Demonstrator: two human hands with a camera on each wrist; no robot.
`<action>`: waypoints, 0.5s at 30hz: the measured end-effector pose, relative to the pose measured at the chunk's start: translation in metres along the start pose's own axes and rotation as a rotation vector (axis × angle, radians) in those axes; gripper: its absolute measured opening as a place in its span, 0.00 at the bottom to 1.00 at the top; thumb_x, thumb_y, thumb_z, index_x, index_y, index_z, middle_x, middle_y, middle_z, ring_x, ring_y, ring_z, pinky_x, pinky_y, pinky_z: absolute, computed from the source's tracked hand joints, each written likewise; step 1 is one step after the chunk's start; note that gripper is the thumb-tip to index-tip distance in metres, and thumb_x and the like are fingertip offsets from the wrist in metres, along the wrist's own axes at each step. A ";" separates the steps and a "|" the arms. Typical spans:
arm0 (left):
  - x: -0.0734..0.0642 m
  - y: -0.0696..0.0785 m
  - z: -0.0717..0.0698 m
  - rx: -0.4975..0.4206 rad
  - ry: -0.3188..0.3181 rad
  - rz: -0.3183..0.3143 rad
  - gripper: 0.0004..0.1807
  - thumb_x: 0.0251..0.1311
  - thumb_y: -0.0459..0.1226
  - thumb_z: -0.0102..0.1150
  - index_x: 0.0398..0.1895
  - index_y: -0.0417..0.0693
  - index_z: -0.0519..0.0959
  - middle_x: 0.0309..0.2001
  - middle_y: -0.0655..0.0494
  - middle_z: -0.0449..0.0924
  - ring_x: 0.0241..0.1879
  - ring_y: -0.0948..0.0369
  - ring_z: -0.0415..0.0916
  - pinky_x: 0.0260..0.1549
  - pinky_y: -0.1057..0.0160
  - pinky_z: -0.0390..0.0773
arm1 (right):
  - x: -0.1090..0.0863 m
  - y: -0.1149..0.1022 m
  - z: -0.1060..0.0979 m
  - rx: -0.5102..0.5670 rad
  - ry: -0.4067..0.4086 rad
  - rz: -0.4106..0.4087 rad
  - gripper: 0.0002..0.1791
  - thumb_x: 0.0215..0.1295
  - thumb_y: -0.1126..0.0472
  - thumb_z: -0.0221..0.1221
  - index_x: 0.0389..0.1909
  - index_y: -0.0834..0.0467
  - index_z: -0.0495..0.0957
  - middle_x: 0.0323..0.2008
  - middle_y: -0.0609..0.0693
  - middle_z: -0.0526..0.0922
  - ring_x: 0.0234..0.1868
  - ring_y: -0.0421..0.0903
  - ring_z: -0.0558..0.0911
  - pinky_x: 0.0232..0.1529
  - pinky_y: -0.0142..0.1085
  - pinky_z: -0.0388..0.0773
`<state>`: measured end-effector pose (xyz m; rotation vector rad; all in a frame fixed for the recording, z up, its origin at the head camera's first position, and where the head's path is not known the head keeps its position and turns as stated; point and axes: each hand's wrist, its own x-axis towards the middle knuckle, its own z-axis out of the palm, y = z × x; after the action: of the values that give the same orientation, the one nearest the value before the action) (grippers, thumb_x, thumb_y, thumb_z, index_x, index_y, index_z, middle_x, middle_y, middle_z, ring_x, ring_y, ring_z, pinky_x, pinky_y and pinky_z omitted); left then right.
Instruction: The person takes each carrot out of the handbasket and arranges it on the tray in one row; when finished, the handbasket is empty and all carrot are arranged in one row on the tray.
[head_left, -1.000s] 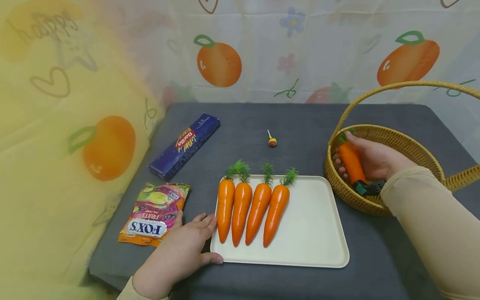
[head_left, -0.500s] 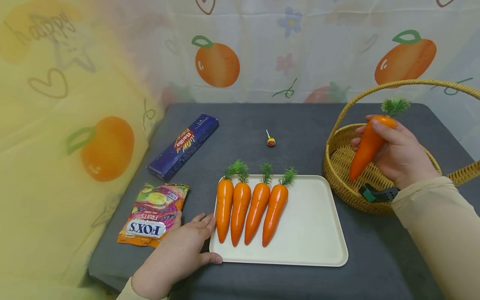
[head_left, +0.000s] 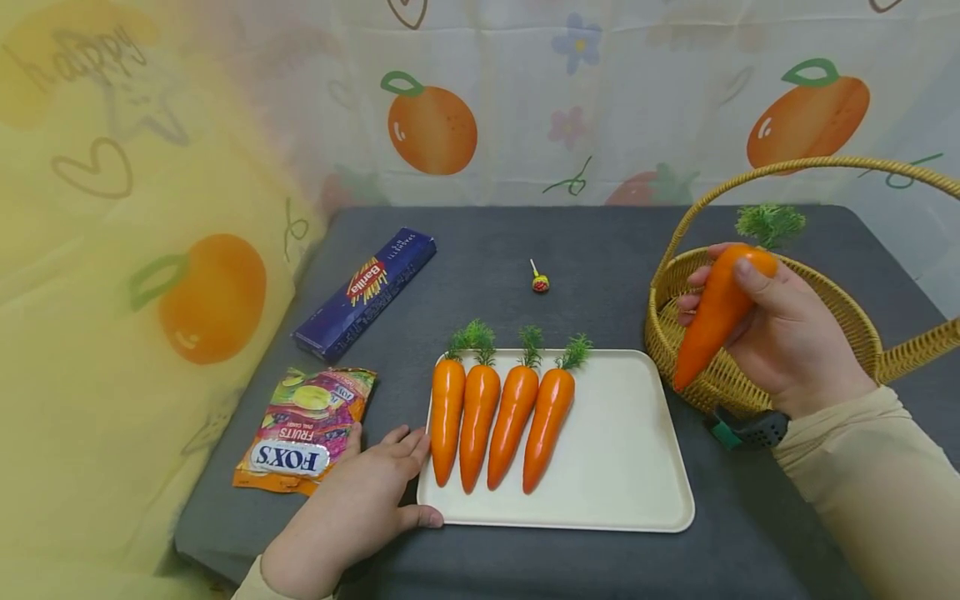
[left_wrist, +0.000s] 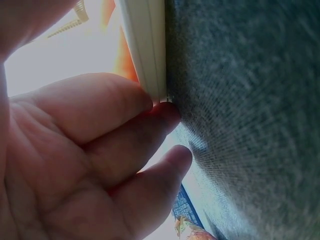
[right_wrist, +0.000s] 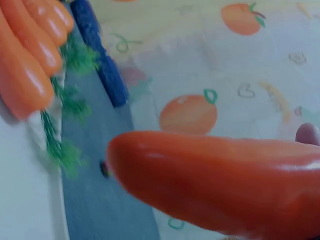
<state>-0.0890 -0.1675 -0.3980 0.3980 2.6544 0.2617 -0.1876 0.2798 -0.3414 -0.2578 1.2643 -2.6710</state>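
My right hand (head_left: 798,333) grips an orange carrot (head_left: 716,312) with a green leafy top, tilted with its tip down and to the left, above the wicker basket (head_left: 847,304). In the right wrist view the held carrot (right_wrist: 215,182) fills the lower right. Several more carrots (head_left: 482,425) lie side by side on the left half of a cream tray (head_left: 615,450), their tops over its far rim. My left hand (head_left: 363,500) rests at the tray's left edge, thumb on the near corner. In the left wrist view its fingers (left_wrist: 120,145) touch the tray's side (left_wrist: 145,45).
A blue Barilla spaghetti box (head_left: 365,292) lies at the back left. Below it sits a Fox's candy bag (head_left: 307,425), beside my left hand. A lollipop (head_left: 539,279) lies behind the tray. The basket's tall handle (head_left: 795,167) arches over the right side.
My right hand has lifted the carrot up out of the basket and then shifted slightly left and down with it. The left hand and tray stay put.
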 end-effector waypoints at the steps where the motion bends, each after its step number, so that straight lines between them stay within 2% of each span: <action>1: 0.000 0.000 0.000 0.000 0.003 0.002 0.59 0.51 0.68 0.80 0.81 0.46 0.75 0.80 0.51 0.75 0.82 0.42 0.67 0.76 0.14 0.40 | -0.001 0.003 0.002 -0.004 -0.014 0.009 0.16 0.87 0.59 0.55 0.66 0.63 0.77 0.49 0.58 0.86 0.45 0.57 0.88 0.53 0.49 0.90; 7: -0.001 0.000 0.000 0.000 0.033 0.027 0.58 0.51 0.66 0.81 0.80 0.44 0.75 0.79 0.51 0.76 0.82 0.42 0.67 0.76 0.14 0.42 | -0.010 0.023 0.013 -0.059 -0.056 0.067 0.16 0.88 0.57 0.53 0.65 0.60 0.78 0.48 0.56 0.86 0.45 0.54 0.88 0.53 0.45 0.90; 15: -0.002 0.000 0.000 -0.003 0.038 0.036 0.57 0.51 0.65 0.81 0.80 0.44 0.76 0.79 0.51 0.76 0.82 0.42 0.67 0.75 0.13 0.43 | -0.021 0.049 0.018 -0.182 -0.020 0.072 0.16 0.89 0.54 0.51 0.63 0.57 0.80 0.46 0.53 0.89 0.44 0.52 0.92 0.51 0.46 0.92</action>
<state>-0.0873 -0.1679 -0.3973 0.4443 2.6861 0.2878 -0.1589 0.2407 -0.3699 -0.2569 1.4835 -2.4905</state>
